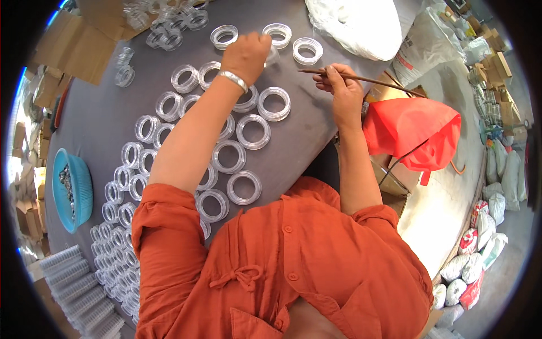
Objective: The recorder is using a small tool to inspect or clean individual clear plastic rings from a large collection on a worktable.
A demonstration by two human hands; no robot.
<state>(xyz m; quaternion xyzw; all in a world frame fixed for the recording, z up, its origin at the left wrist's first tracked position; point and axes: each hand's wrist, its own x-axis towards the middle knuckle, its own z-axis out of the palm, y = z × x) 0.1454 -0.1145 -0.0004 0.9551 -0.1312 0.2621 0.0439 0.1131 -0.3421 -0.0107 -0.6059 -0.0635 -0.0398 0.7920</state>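
Observation:
My left hand (246,55), with a silver bracelet at its wrist, is at the far side of the grey table. Its fingers are closed on a transparent plastic ring (272,57), which is blurred and partly hidden by the hand. To the right, my right hand (342,90) pinches a thin brown stick (377,81) whose pointed tip is directed left, towards that ring. Close by stand more transparent rings: one (307,51) between the hands, another (224,37) just beyond the left hand. Several rows of such rings (244,187) run under my left forearm.
At the left, a blue plastic basket (84,195) holds small shiny pieces. Stacked rings (82,291) fill the near left, and a cardboard box (76,48) is far left. A white plastic bag (358,25) lies at the back; red cloth (415,133) hangs beside my right forearm.

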